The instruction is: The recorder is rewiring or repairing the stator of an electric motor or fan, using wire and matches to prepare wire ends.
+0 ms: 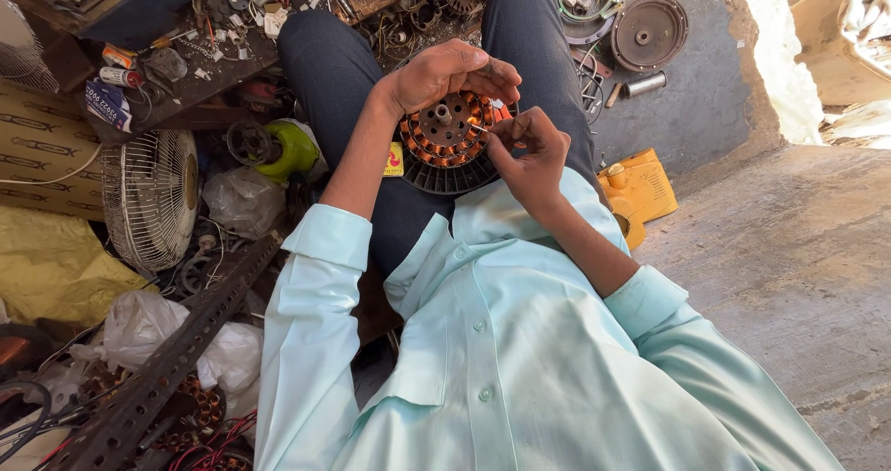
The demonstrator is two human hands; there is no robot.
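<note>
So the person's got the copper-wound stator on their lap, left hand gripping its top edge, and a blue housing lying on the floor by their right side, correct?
Not quite: the housing is yellow, not blue. The head view shows the stator on the lap, left hand gripping its top edge.

The person wears a pale mint-green shirt (520,360) with a buttoned front, small matching buttons running down the placket, and a collar lying open near the lap. Both sleeves are long but rolled up, the left cuff (327,236) folded into a broad band, the right cuff (647,296) the same. The forearms below them are bare. Dark navy trousers (343,72) cover both legs. The left hand (450,72) and right hand (529,146) carry no gloves.
</note>
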